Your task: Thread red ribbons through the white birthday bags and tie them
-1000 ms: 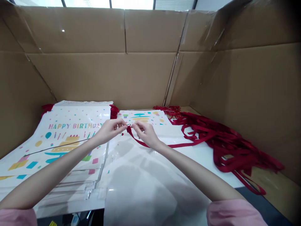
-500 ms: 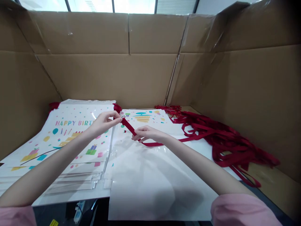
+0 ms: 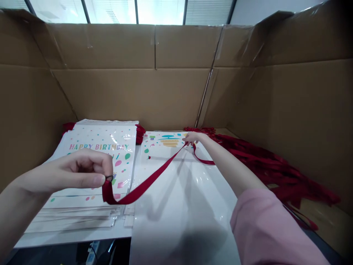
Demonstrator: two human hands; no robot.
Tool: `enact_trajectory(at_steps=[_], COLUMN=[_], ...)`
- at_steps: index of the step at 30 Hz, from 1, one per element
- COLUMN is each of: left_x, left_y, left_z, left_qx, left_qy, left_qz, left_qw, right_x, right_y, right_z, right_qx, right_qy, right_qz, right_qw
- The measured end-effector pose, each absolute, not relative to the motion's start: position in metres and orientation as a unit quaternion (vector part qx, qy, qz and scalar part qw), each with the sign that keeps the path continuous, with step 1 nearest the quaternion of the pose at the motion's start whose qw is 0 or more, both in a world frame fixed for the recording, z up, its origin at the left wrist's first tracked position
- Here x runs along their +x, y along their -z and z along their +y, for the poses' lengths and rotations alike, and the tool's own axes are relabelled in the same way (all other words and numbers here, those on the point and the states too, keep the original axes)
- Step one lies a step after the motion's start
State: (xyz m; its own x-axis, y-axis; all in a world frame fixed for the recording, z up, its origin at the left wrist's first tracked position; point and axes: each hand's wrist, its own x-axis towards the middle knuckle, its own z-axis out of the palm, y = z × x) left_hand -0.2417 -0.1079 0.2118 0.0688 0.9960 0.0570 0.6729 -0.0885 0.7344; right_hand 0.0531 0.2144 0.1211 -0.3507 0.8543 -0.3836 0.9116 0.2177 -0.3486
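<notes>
A dark red ribbon (image 3: 150,181) stretches between my two hands above the white sheets. My left hand (image 3: 79,171) is closer to me, thumb and forefinger pinched on the ribbon's end, where a small dark ring (image 3: 109,178) shows. Farther off, my right hand (image 3: 191,137) is closed on the ribbon along its length, and the rest of it loops down and passes behind my right forearm. Beneath that hand lies a white sheet (image 3: 176,191) with a printed cake at its far end.
Left, printed "Happy Birthday" sheets (image 3: 102,134) lie stacked, with red ribbon bundles at their far corners. A heap of red ribbons (image 3: 275,165) lies to the right. Cardboard walls (image 3: 124,92) enclose the back and sides. Dark items sit below the table's front edge.
My left hand has come back toward me and left with the ribbon's end. My right hand has slid away to the far right, and the ribbon between the hands is now much longer.
</notes>
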Motion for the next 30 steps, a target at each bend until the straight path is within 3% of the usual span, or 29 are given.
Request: enact_trajectory(at_steps=[2,4,5,8,10,12,17,20,23,30], left_x=[-0.241,-0.244,-0.246,-0.255,-0.261,-0.267,-0.275,-0.273,-0.27,-0.264], left_y=[-0.214,-0.217,-0.219,-0.221,-0.218,-0.212,-0.191,-0.174,-0.152,-0.093], left_z=[-0.106,-0.099,-0.094,-0.076,-0.064,-0.052,-0.015,0.015,0.05,0.127], left_qx=[0.668,0.661,0.661,0.682,0.702,0.716,0.74,0.74,0.733,0.739], left_qy=[-0.283,-0.268,-0.257,-0.195,-0.164,-0.154,-0.119,-0.097,-0.081,-0.003], left_qz=[0.581,0.563,0.561,0.554,0.551,0.556,0.551,0.538,0.524,0.496], left_qw=[0.37,0.417,0.426,0.435,0.42,0.393,0.367,0.392,0.427,0.456], right_x=[0.032,0.004,-0.01,-0.048,-0.064,-0.072,-0.072,-0.074,-0.08,-0.093], right_y=[-0.135,-0.153,-0.162,-0.179,-0.177,-0.163,-0.107,-0.074,-0.046,-0.015], right_z=[0.217,0.218,0.218,0.219,0.219,0.218,0.214,0.215,0.217,0.211], right_qx=[0.548,0.488,0.439,0.286,0.238,0.252,0.321,0.309,0.3,0.243], right_qy=[0.286,0.306,0.311,0.291,0.28,0.285,0.3,0.313,0.3,0.236], right_qz=[0.781,0.814,0.843,0.872,0.848,0.855,0.896,0.898,0.905,0.939], right_qw=[0.091,0.066,0.011,-0.272,-0.382,-0.352,-0.059,0.027,0.033,-0.059])
